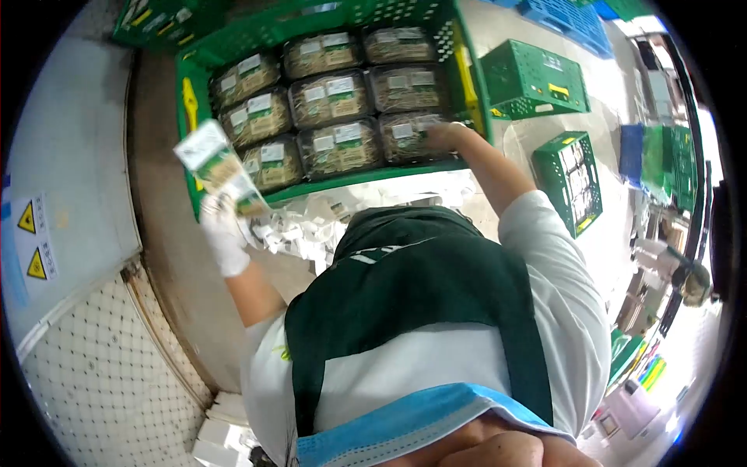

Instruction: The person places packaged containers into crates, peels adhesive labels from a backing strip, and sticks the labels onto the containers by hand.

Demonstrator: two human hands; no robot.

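Observation:
My left hand [223, 233], in a white glove, is closed around a printed label strip [222, 167] with white, green and beige areas. It holds the strip up beside the near left corner of a large green crate [323, 187]. Inside the crate, several black trays of thin, pale strands sit in rows, with white, green and beige labels on top. My right hand [445, 137] reaches over the near right tray [403, 140] and seems to touch its top. Motion blurs its fingers, so their grip is unclear.
Scraps of white paper [299, 233] lie heaped between the crate and my apron. At the right stand a green crate [537, 78] and another crate holding packs [572, 183]. A grey panel with warning signs [35, 241] is at the left. Another person [689, 280] is far right.

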